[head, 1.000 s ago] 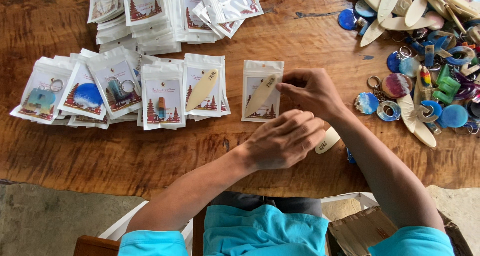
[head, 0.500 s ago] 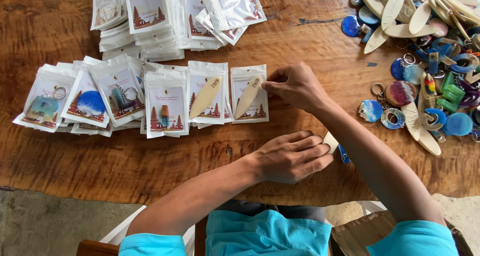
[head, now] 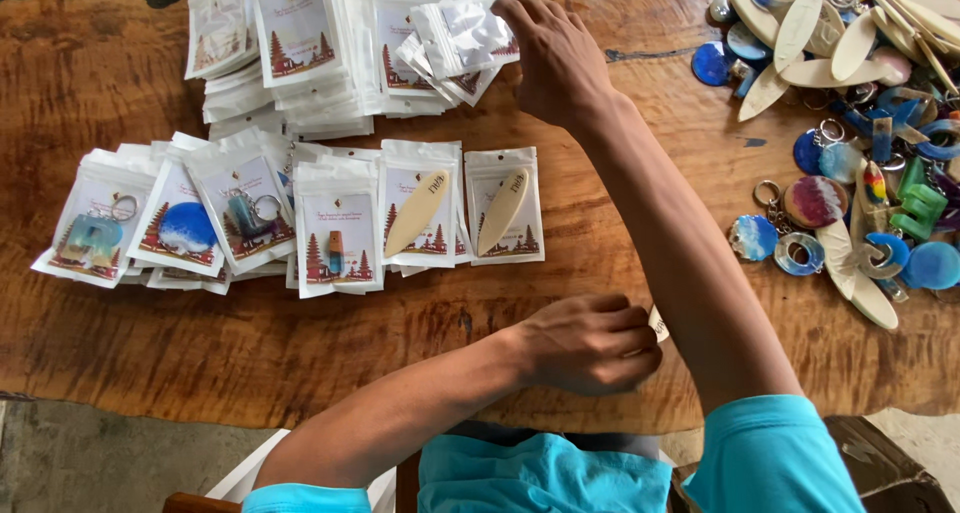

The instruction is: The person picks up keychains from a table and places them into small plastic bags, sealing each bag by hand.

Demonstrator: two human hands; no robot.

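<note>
**Right hand at the pouch stack by the far edge**

The right hand point(head: 550, 58) reaches across the wooden table point(head: 120, 363), arm outstretched, fingers pinched on a loose empty pouch point(head: 465, 33) atop the stack of empty pouches point(head: 330, 53), just left of its fingertips. The left hand point(head: 590, 343) rests curled at the near edge, closed around a pale wooden piece point(head: 657, 323), mostly hidden.

Small craft or souvenir packing workshop. Rough wooden table point(head: 150, 363) fills the frame; stacks of empty printed pouches point(head: 300, 53) at upper centre, a row of filled keychain pouches point(head: 300, 223) mid-left, loose pile of resin and wooden keychains point(head: 850, 123) at right edge.
</note>
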